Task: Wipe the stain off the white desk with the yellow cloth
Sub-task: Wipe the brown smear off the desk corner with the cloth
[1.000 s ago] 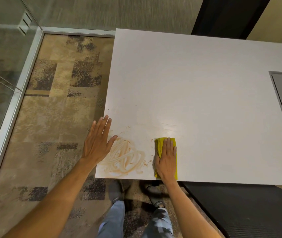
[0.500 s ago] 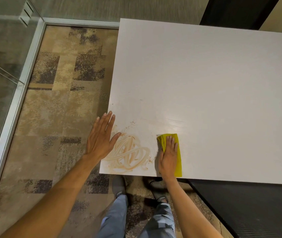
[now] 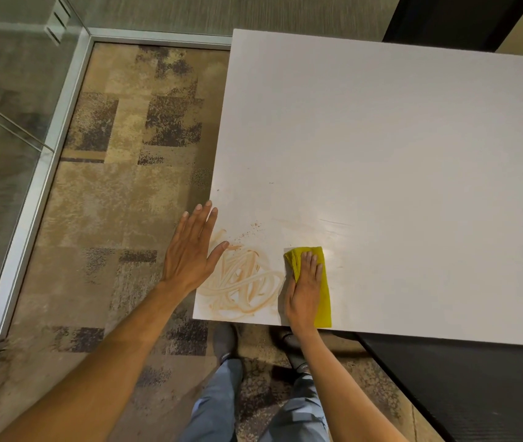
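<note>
- The stain sat at the near left corner of the white table, an orange-brown tangle of smeared loops with a few specks trailing off toward the far side.
- The cloth, yellow and folded, lay on the table just right of the stain, its long axis running from the near edge away from the person.
- The stain's right edge came almost up to the cloth's left side, so the coming wipe looked to me like a plain sweep to the left.
- The right hand was the grip on the cloth: flat, fingers straight and close together, palm pressing down on it, not curled round it.
- The left hand was spread wide and holding nothing, at the table's left edge beside the stain, thumb reaching over toward the smear; whether it pressed on the table I could not tell.
- The left hand was as near the stain as the right, but only the right had the cloth.
- The stain looked wholly unwiped, so I judged the wiping barely begun.
</note>
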A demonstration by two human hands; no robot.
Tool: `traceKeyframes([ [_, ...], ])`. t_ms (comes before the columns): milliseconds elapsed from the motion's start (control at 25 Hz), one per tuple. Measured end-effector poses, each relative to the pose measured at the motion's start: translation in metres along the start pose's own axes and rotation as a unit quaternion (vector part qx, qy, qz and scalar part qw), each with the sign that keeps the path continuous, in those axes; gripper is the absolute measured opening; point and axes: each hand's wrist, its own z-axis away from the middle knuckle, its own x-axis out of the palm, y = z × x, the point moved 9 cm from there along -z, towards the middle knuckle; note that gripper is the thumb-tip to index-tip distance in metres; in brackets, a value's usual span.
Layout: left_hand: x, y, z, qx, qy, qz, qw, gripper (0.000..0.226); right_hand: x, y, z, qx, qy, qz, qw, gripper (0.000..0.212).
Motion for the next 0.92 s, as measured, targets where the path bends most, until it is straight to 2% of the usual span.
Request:
traceKeyframes([
  [280,-0.001,-0.012,0.007,-0.009,0.007,0.000,1.000,0.074,0.023,-0.045,0.004,-0.016,-0.010,-0.073,0.997,0.059],
  [400,-0.001,-0.019,0.009,-0.017,0.007,-0.002,1.000,0.074,0.030,-0.063,0.005,-0.051,-0.030,-0.083,0.995,0.059],
  [520,-0.002,-0.026,0.011,-0.028,0.006,-0.005,1.000,0.074,0.051,-0.087,0.013,-0.098,-0.091,-0.103,0.986,0.056],
  [680,-0.006,-0.029,0.014,-0.034,0.008,-0.001,0.999,0.074,0.089,-0.128,0.061,-0.229,-0.191,-0.071,0.952,0.055],
  [800,-0.008,-0.032,0.013,-0.038,0.009,0.000,0.999,0.075,0.088,-0.114,0.084,-0.273,-0.199,-0.047,0.940,0.058],
  [920,-0.008,-0.034,0.012,-0.043,0.011,0.004,0.999,0.076,0.071,-0.082,0.090,-0.252,-0.185,-0.036,0.949,0.062],
])
